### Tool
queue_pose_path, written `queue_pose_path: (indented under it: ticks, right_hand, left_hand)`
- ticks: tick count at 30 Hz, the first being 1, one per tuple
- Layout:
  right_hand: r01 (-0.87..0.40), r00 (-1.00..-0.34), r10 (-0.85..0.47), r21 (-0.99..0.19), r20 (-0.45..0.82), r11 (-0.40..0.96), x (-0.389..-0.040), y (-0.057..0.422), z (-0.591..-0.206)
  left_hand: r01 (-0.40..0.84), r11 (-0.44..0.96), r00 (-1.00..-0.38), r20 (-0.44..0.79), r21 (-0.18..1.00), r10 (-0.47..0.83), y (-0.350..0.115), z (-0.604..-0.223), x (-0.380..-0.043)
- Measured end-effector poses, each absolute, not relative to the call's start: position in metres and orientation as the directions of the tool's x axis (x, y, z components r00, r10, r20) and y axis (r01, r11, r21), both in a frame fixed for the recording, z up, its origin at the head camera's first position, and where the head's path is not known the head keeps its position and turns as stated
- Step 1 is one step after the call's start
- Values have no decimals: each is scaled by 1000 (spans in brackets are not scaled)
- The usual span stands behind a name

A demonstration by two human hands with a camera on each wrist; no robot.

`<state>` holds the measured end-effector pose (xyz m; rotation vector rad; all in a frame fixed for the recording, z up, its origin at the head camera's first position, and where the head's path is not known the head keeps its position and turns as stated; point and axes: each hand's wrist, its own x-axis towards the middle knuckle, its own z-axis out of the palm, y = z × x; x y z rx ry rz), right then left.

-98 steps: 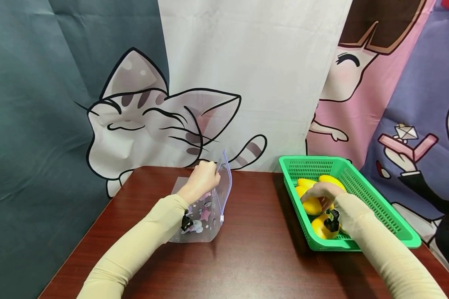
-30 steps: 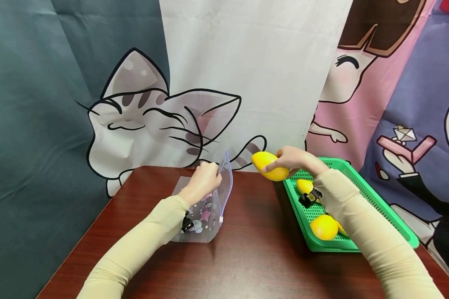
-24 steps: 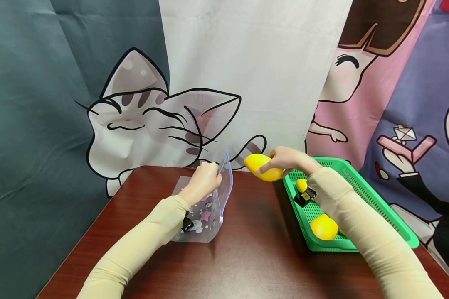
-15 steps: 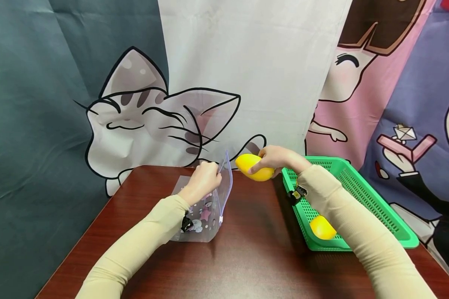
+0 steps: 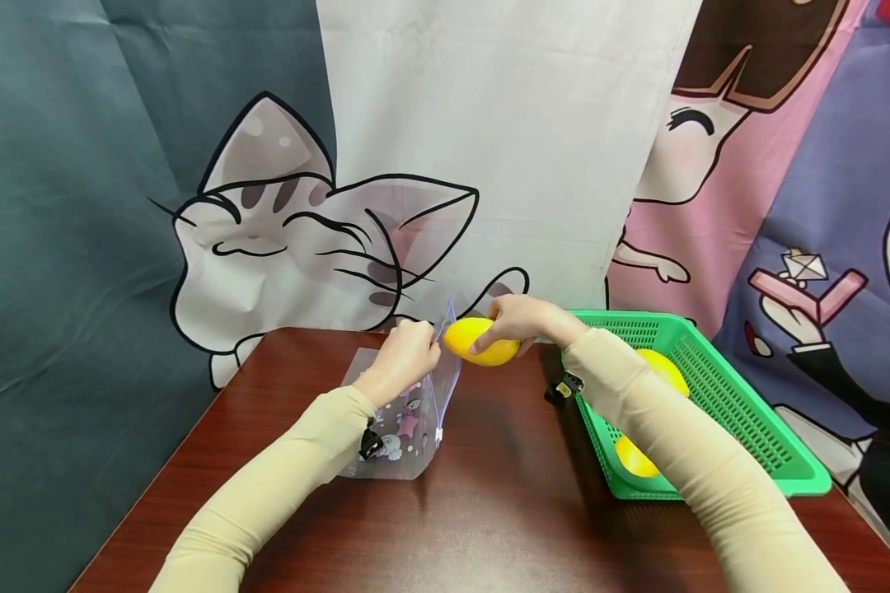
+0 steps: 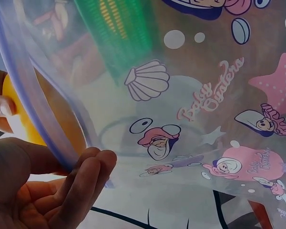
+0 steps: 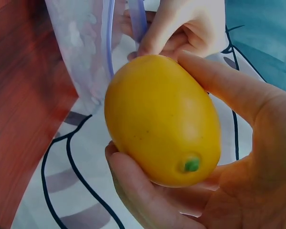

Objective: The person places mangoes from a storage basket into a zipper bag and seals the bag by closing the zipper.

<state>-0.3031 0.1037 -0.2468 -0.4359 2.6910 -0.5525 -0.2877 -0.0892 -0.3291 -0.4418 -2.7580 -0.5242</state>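
Note:
My left hand (image 5: 404, 358) pinches the rim of a clear zip bag (image 5: 415, 420) with a lilac zip edge and pink cartoon prints. The left wrist view shows thumb and fingers on that edge, and the bag's mouth spread apart. A yellow mango (image 7: 162, 119) with a small green stem spot is gripped by my right hand (image 5: 522, 319), fingers and thumb around its sides. In the head view the mango's front end is at the bag's mouth; in the left wrist view it shows partly behind the lilac edge.
On the right of the brown table (image 5: 519, 511) stands a green plastic basket (image 5: 749, 403). Yellow fruit (image 5: 663, 371) lies in it, partly hidden by my right sleeve (image 5: 660, 420). A printed cloth (image 5: 564, 148) hangs behind the table.
The right hand has lifted the mango out of the basket and carried it left to the bag's mouth. The left hand keeps its grip on the bag, nearly still.

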Motion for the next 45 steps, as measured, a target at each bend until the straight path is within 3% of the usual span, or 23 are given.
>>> queue_pose_path:
  ticks: [39, 45]
  right_hand:
    - [-178, -882, -358, -487, -306, 855, -309, 77, -272]
    - [-156, -891, -384, -632, -241, 759, -312, 81, -273]
  left_hand:
    - [407, 853, -861, 449, 327, 239, -86, -319, -283]
    - [411, 856, -840, 495, 314, 222, -88, -318, -282]
